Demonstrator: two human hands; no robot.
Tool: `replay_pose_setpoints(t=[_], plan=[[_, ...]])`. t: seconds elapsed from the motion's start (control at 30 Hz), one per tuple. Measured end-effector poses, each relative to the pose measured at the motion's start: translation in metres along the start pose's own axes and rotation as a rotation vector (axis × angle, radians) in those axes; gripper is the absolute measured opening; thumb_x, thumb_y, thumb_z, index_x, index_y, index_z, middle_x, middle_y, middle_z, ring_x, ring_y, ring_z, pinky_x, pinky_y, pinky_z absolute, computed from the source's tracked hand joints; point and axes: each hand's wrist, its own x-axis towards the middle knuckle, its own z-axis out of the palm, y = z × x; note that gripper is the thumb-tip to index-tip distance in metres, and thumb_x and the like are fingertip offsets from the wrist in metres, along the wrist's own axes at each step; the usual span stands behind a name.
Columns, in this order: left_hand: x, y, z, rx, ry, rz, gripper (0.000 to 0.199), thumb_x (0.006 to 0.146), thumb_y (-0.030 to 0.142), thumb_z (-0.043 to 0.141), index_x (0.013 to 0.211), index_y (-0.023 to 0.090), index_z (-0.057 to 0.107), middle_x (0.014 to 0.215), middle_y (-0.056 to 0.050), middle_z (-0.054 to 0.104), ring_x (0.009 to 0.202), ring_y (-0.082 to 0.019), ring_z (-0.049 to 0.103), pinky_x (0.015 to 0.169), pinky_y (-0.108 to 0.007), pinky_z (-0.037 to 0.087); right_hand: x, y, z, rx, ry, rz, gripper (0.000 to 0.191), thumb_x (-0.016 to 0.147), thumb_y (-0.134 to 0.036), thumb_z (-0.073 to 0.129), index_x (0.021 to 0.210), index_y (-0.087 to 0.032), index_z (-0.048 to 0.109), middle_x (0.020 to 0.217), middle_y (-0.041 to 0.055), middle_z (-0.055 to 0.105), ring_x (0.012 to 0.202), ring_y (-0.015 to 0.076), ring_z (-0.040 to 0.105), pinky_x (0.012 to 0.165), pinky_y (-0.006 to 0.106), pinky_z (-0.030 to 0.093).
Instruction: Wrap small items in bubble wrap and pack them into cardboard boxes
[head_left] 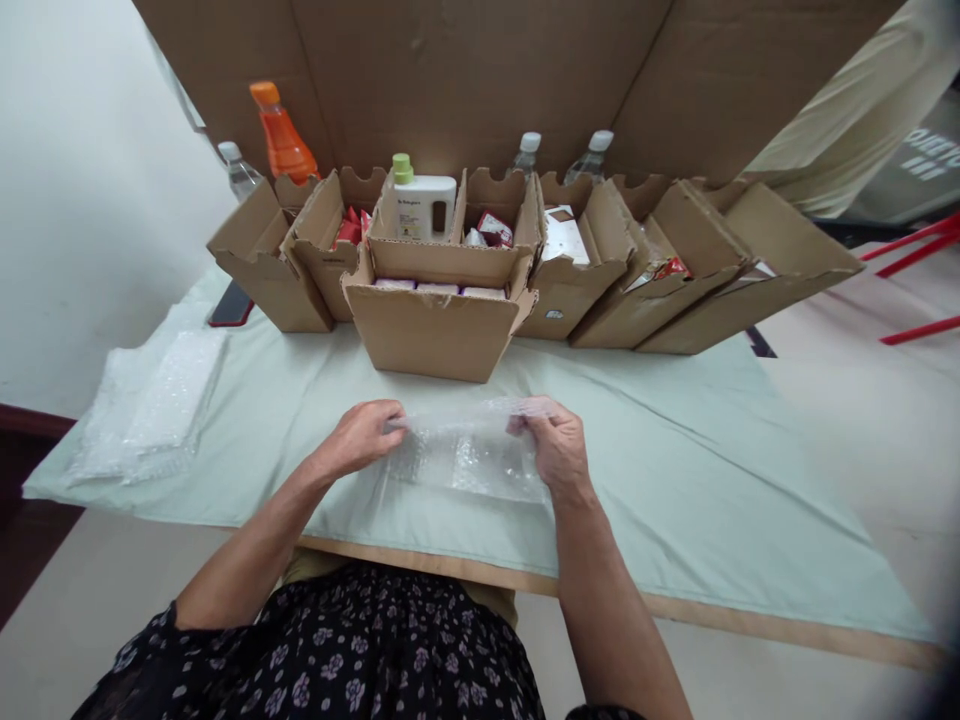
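A clear sheet of bubble wrap [472, 462] is stretched between my two hands, low over the pale green cloth near the table's front edge. My left hand [369, 432] pinches its upper left corner. At the upper right corner my right hand [556, 440] is closed on the wrap, thumb and fingers together. Just beyond the hands stands a small cardboard box [431, 335] with several purple-and-white packs [437, 289] inside. Whether the wrap is a flat sheet or a bag, I cannot tell.
More bubble wrap [161, 400] lies piled at the left, near a dark phone [230, 304]. Behind stand open cardboard boxes [574, 300], a white bottle [424, 208], an orange bottle [285, 140] and a tall cardboard panel [480, 80]. Red bars [919, 240] show at the right.
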Motion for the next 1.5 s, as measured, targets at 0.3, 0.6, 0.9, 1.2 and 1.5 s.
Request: replay_pose_setpoints(t=[0.3, 0.6, 0.9, 1.2, 1.5], plan=[[-0.002, -0.034, -0.014, -0.4, 0.146, -0.16, 0.017, 0.072, 0.036, 0.06, 0.076, 0.019, 0.063, 0.07, 0.001, 0.064, 0.065, -0.014, 0.056, 0.062, -0.026, 0.042, 0.001, 0.001, -0.003, -0.452, -0.262, 0.137, 0.025, 0.08, -0.043, 0.062, 0.069, -0.021, 0.061, 0.058, -0.0014, 0.061, 0.055, 0.0145, 0.053, 0.057, 0.028, 0.041], [0.006, -0.046, 0.012, -0.09, 0.279, -0.195, 0.014, 0.079, 0.031, 0.053, 0.081, 0.021, 0.063, 0.07, 0.002, 0.065, 0.067, -0.014, 0.059, 0.067, -0.026, 0.044, -0.002, 0.009, 0.0, -0.867, -0.156, 0.057, 0.025, 0.081, -0.043, 0.062, 0.066, -0.023, 0.059, 0.061, -0.0004, 0.064, 0.059, 0.0156, 0.057, 0.059, 0.027, 0.035], [0.015, -0.044, 0.023, 0.149, 0.332, -0.269, 0.011, 0.084, 0.026, 0.058, 0.087, 0.022, 0.067, 0.077, -0.002, 0.07, 0.075, -0.022, 0.065, 0.073, -0.033, 0.047, -0.003, 0.022, 0.008, -1.111, 0.027, -0.03, 0.021, 0.093, -0.039, 0.058, 0.081, -0.023, 0.066, 0.075, 0.0026, 0.073, 0.069, 0.0193, 0.063, 0.063, 0.029, 0.035], [0.001, -0.036, 0.044, 0.285, 0.543, 0.142, 0.033, 0.09, 0.02, 0.056, 0.121, 0.016, 0.065, 0.124, -0.015, 0.069, 0.117, -0.029, 0.065, 0.101, -0.045, 0.053, -0.008, 0.024, 0.011, -1.007, 0.146, -0.397, 0.026, 0.098, -0.031, 0.052, 0.113, -0.017, 0.067, 0.113, 0.0131, 0.074, 0.1, 0.0265, 0.066, 0.09, 0.041, 0.048], [0.011, -0.017, 0.086, 0.434, 0.165, 0.3, 0.048, 0.098, 0.02, 0.046, 0.145, 0.015, 0.053, 0.153, -0.014, 0.056, 0.146, -0.028, 0.047, 0.122, -0.049, 0.037, -0.029, 0.029, 0.065, -1.268, -0.515, -0.434, 0.045, 0.101, -0.021, 0.046, 0.143, -0.012, 0.058, 0.15, 0.0175, 0.058, 0.143, 0.0293, 0.048, 0.115, 0.046, 0.039]])
